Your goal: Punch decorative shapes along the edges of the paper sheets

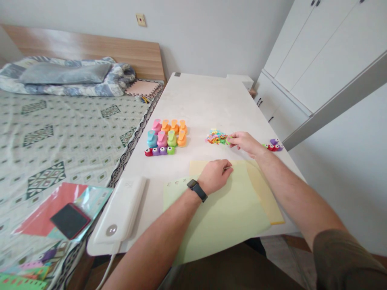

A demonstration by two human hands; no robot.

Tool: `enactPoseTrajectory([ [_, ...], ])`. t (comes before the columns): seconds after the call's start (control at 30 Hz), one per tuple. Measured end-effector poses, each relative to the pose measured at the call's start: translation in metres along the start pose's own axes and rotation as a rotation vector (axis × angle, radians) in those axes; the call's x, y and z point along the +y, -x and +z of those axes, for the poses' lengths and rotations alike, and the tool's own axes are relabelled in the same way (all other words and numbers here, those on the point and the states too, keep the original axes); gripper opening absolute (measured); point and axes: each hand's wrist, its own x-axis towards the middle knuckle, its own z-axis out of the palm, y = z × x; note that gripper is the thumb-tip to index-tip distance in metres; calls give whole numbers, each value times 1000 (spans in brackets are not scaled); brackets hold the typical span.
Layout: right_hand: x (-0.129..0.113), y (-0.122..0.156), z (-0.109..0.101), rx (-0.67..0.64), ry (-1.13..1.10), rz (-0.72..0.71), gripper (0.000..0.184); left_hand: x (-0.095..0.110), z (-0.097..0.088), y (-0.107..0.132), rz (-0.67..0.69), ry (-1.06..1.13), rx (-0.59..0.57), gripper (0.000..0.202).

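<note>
A heap of small, many-coloured paper cut-outs (217, 137) lies on the white table (208, 98). At its right edge, my right hand (243, 143) is closed in a pinch, with green and pink bits at its fingertips. My left hand (215, 176) rests closed on a light green sheet of paper (225, 217), fingers curled; whatever they may hold is hidden. Three small punched shapes show near that sheet's upper left corner. Beneath it, a yellow sheet (267, 193) sticks out at the right and top.
Several colourful craft punches (162, 139) stand in rows left of the heap, smaller ones in front. More small punches (273, 146) sit behind my right forearm. A white corded device (123, 211) occupies the table's left front edge. A phone (70, 220) lies on the bed.
</note>
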Motion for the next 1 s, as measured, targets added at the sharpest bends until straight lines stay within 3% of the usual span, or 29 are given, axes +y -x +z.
enactPoseTrajectory([
  [0.27, 3, -1, -1, -11, -50, 11, 30, 3, -2, 0, -21, -2, -16, 19],
  [0.5, -11, 0, 11, -66, 23, -143, 31, 2, -2, 0, -18, -1, -25, 19],
  [0.7, -48, 0, 55, -84, 177, -274, 42, -1, 1, 0, 0, 2, 0, 19],
  [0.87, -84, 1, 99, -177, 493, -412, 29, -2, 3, 0, 4, 22, -16, 21],
  [1.0, -102, -1, 130, -261, 643, -443, 25, -5, 8, 0, 27, 55, 19, 22],
])
